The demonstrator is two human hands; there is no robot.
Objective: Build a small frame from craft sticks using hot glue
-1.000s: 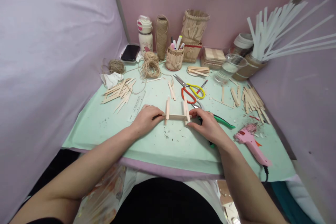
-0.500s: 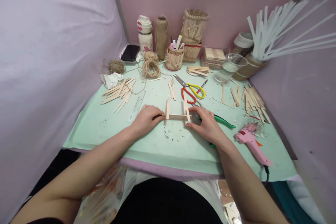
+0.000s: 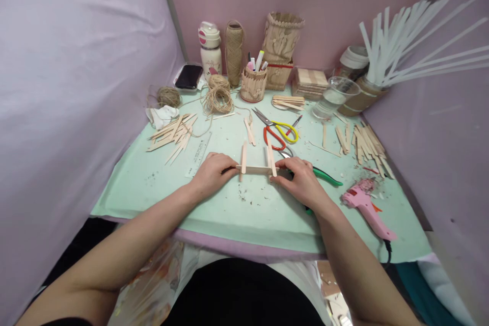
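Between my hands stands a small frame of wooden craft sticks [image 3: 255,169], with a crosspiece joining two sides. The fingers of my left hand [image 3: 214,173] are closed in a pinch on the crosspiece's left end. My right hand [image 3: 300,178] pinches the right end of the same frame with thumb and fingertips. Just beyond the frame lie scissors [image 3: 275,126] with one red and one yellow handle. Green-handled pliers [image 3: 326,177] lie partly hidden under my right hand. A clear ruler [image 3: 199,155] rests beyond my left hand.
A pink glue gun [image 3: 369,209] lies at the right with its cord over the table edge. Loose craft sticks [image 3: 173,135] are piled at left, more [image 3: 369,147] at right. Twine [image 3: 218,99], a pen cup [image 3: 253,85] and a water cup [image 3: 334,99] stand at the back.
My right hand's fingers have shifted slightly and closed a little at the frame's right end. Otherwise the frame and my left hand stay where they were.
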